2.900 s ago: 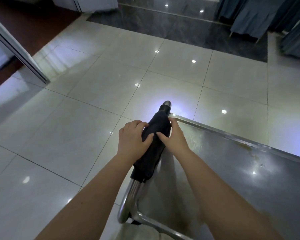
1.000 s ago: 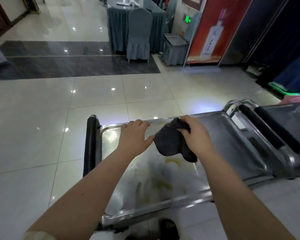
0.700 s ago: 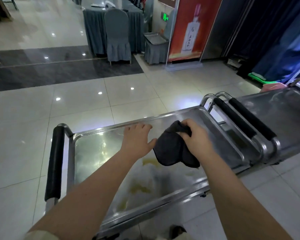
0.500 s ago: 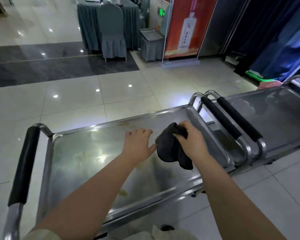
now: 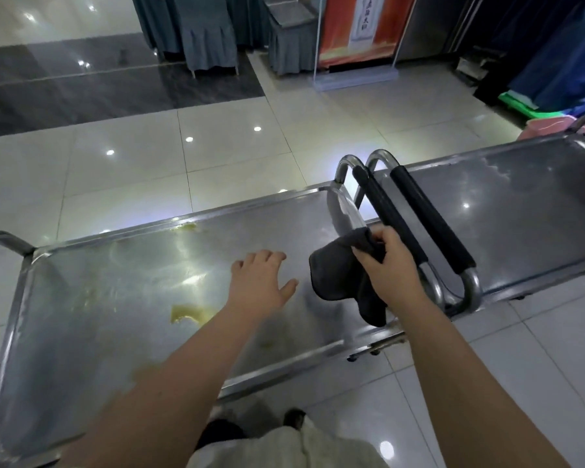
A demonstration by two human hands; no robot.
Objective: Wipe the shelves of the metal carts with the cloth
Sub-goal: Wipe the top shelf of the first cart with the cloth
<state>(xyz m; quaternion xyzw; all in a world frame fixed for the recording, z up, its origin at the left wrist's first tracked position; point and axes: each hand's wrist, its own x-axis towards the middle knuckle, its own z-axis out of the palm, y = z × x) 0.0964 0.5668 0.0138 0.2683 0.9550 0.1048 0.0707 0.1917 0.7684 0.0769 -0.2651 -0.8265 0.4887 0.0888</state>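
A metal cart's top shelf (image 5: 92, 298) spreads in front of me, smeared with yellowish stains (image 5: 186, 314). My right hand (image 5: 390, 265) is shut on a dark grey cloth (image 5: 338, 278), which hangs over the shelf's right end, just left of the black handle (image 5: 382, 211). My left hand (image 5: 259, 282) hovers flat over the middle of the shelf, fingers spread, holding nothing. A second metal cart (image 5: 520, 211) stands end to end on the right, its own black handle (image 5: 433, 217) beside the first.
Glossy tiled floor lies all round the carts. Farther back stand a draped table with covered chairs (image 5: 210, 38), a red banner stand (image 5: 355, 32) and dark blue curtains (image 5: 554, 52). My shoe (image 5: 293, 418) shows below the near cart edge.
The view has swung right from the left handle to the whole shelf. The cloth came off the handle into my right hand, which moved toward the shelf's right end. My left hand lifted off the far rim.
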